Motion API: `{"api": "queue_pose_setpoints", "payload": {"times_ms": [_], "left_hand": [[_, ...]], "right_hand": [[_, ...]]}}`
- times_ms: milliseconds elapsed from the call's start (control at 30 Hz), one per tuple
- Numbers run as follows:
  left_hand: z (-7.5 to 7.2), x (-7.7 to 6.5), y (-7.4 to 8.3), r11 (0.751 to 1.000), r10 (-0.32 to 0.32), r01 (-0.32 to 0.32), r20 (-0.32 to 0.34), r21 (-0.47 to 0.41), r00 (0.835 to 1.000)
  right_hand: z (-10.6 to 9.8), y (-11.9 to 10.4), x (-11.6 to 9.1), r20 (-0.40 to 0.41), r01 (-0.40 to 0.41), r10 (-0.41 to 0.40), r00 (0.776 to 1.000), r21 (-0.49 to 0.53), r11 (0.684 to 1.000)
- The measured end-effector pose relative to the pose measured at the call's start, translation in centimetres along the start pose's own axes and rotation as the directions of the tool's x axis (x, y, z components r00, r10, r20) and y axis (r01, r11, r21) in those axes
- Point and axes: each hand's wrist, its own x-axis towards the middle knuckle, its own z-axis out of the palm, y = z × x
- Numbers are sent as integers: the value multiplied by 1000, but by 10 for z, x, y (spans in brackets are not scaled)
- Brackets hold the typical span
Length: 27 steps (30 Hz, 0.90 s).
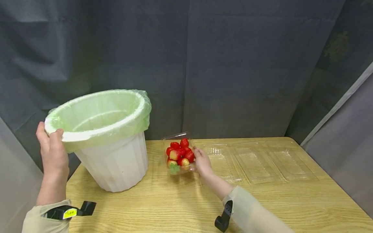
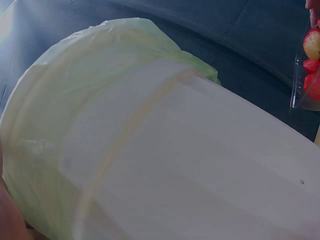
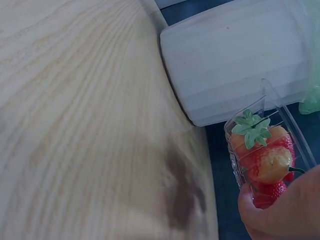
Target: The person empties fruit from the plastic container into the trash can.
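Note:
A white bin stands on the left of the table, its rim covered by a green plastic liner. My left hand grips the bin's rim at the near left, thumb over the lip. My right hand holds a clear plastic box by its right side, raised over the table. Several red strawberries fill the box, some pale yellow at one end. One with a green leaf cap lies at the box's end in the right wrist view. The left wrist view shows mostly the bin's side.
Several clear plastic trays lie in a row on the wooden table, right of my right hand. A dark curtain hangs behind the table, and a grey panel stands along the right side.

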Motion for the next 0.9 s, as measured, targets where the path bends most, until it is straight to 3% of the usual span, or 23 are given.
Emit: {"api": "queue_pose_setpoints", "payload": {"times_ms": [567, 900], "left_hand": [[0, -1, 0, 1000, -1, 1, -3, -4, 1000], [0, 0, 1, 1000, -1, 1, 2, 8, 1000]], "right_hand": [[-13, -35, 2, 83, 11, -14, 996, 42, 999], [-16, -63, 4, 102, 9, -9, 995, 0, 1000]]}}
